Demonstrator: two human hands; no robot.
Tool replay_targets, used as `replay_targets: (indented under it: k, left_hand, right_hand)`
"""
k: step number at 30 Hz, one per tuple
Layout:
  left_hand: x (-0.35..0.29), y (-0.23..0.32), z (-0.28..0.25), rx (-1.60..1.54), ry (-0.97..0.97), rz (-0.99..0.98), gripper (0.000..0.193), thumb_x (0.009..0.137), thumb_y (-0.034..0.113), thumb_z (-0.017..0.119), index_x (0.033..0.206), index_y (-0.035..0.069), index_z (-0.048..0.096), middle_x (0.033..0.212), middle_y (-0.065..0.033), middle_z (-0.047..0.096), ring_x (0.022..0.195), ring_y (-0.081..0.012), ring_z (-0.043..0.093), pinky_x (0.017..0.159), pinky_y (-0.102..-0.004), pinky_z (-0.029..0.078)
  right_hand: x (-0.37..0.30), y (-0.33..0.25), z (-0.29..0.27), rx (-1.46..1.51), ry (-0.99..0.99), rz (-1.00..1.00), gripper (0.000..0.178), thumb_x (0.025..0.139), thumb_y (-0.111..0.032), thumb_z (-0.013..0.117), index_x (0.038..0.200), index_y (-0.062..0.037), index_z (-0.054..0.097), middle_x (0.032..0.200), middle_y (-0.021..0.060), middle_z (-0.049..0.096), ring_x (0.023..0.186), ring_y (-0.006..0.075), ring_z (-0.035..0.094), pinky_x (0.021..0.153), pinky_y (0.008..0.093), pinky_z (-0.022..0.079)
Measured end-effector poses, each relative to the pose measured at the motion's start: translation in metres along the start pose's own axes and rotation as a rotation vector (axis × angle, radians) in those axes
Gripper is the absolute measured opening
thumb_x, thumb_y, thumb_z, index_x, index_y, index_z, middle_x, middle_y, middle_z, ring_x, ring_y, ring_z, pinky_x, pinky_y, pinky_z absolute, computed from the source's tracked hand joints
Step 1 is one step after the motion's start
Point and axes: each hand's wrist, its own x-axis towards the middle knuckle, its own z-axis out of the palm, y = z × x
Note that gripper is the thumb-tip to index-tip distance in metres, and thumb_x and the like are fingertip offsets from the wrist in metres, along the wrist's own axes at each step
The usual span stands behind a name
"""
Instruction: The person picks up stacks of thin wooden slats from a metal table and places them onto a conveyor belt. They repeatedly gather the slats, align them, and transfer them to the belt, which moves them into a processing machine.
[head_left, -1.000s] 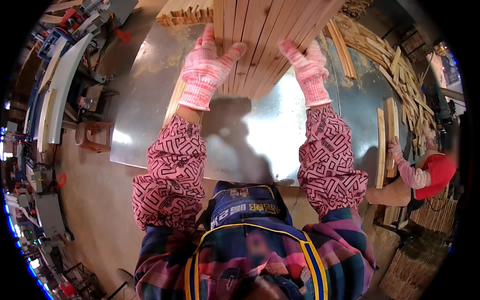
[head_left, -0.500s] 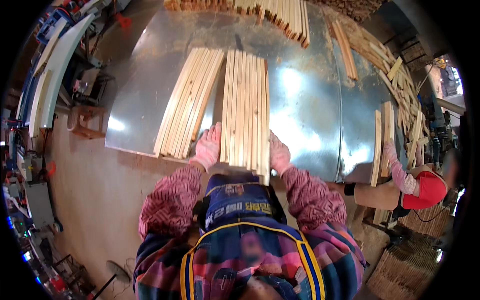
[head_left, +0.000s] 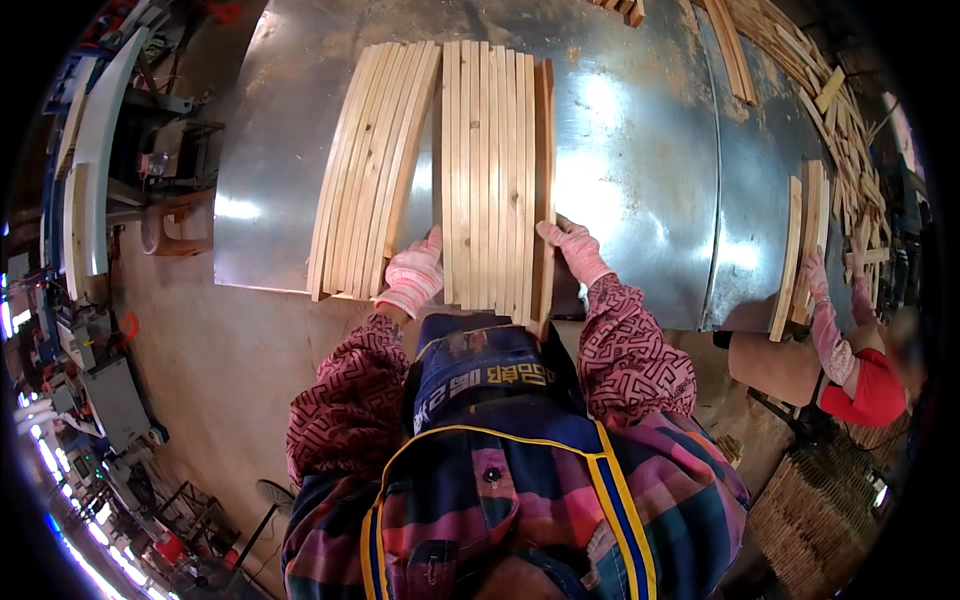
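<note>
Two rows of pale wooden strips lie side by side on a metal-topped table (head_left: 640, 270). My gloved left hand (head_left: 415, 272) is between them, its closed fingers against the left side of the right-hand row (head_left: 487, 180) near its near end. At that row's right edge, one darker strip (head_left: 544, 160) stands slightly apart, turned on its side. My gloved right hand (head_left: 575, 250) closes on this strip near its near end; part of the grip is hidden. The left-hand row (head_left: 370, 170) leans at an angle, untouched.
At the right, a co-worker's gloved hand (head_left: 816, 272) is on some strips (head_left: 806, 240) at the table's edge. A heap of loose wood (head_left: 845, 150) lies behind. A stool (head_left: 178, 224) stands left of the table.
The view has shifted, so both rows appear higher up. The darker strip at the right edge has come apart from the row, and my right hand has moved onto it. My left hand stays beside the row.
</note>
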Motion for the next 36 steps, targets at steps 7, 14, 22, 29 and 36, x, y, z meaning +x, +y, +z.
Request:
replay_targets:
  k: [7, 14, 22, 29, 36]
  left_hand:
    - [-0.025, -0.014, -0.027, -0.239, 0.592, 0.044, 0.07, 0.082, 0.025, 0.065, 0.146, 0.02, 0.036, 0.129, -0.0166, 0.055, 0.113, -0.0341, 0.057, 0.091, -0.0421, 0.051]
    - [-0.105, -0.009, -0.178, 0.487, 1.271, 0.136, 0.061, 0.072, 0.023, 0.073, 0.131, 0.019, 0.055, 0.119, -0.0121, 0.06, 0.099, -0.0281, 0.061, 0.091, -0.0404, 0.05]
    - [-0.253, -0.105, -0.013, -0.089, 1.164, -0.761, 0.018, 0.079, 0.025, 0.068, 0.095, 0.018, 0.065, 0.088, -0.0058, 0.065, 0.087, -0.0273, 0.063, 0.075, -0.0403, 0.051]
    - [-0.451, -0.04, 0.261, -0.817, 0.99, -2.011, 0.036, 0.084, 0.036, 0.065, 0.114, 0.015, 0.066, 0.112, -0.0123, 0.067, 0.104, -0.0322, 0.062, 0.088, -0.0415, 0.049]
    - [-0.48, 0.097, 0.416, -0.954, 0.514, -2.343, 0.04, 0.087, 0.035, 0.063, 0.119, 0.012, 0.064, 0.118, -0.0113, 0.065, 0.11, -0.0309, 0.061, 0.093, -0.0399, 0.048]
  right_hand:
    - [-0.021, -0.081, -0.055, 0.004, 0.089, -0.024, 0.061, 0.085, -0.04, 0.072, 0.128, 0.0018, 0.058, 0.114, 0.0113, 0.068, 0.095, 0.0173, 0.062, 0.087, 0.0321, 0.048]
    - [-0.013, -0.246, 0.055, -1.214, -0.194, -1.055, 0.036, 0.09, -0.031, 0.058, 0.119, -0.011, 0.061, 0.105, 0.0085, 0.066, 0.096, 0.0288, 0.063, 0.086, 0.0422, 0.049]
    - [-0.072, -0.284, 0.174, -0.493, -0.376, -1.594, 0.034, 0.083, -0.011, 0.068, 0.117, -0.009, 0.067, 0.112, 0.0111, 0.067, 0.105, 0.0258, 0.062, 0.091, 0.0365, 0.05]
    - [-0.052, -0.222, 0.152, -0.674, -0.659, -0.919, 0.035, 0.095, -0.013, 0.058, 0.126, 0.0031, 0.059, 0.129, 0.0135, 0.061, 0.118, 0.0215, 0.056, 0.105, 0.032, 0.04]
    - [-0.05, -0.151, 0.162, -0.68, -0.812, -0.56, 0.036, 0.095, -0.012, 0.059, 0.129, 0.002, 0.057, 0.125, 0.0116, 0.063, 0.114, 0.0186, 0.058, 0.102, 0.0297, 0.042]
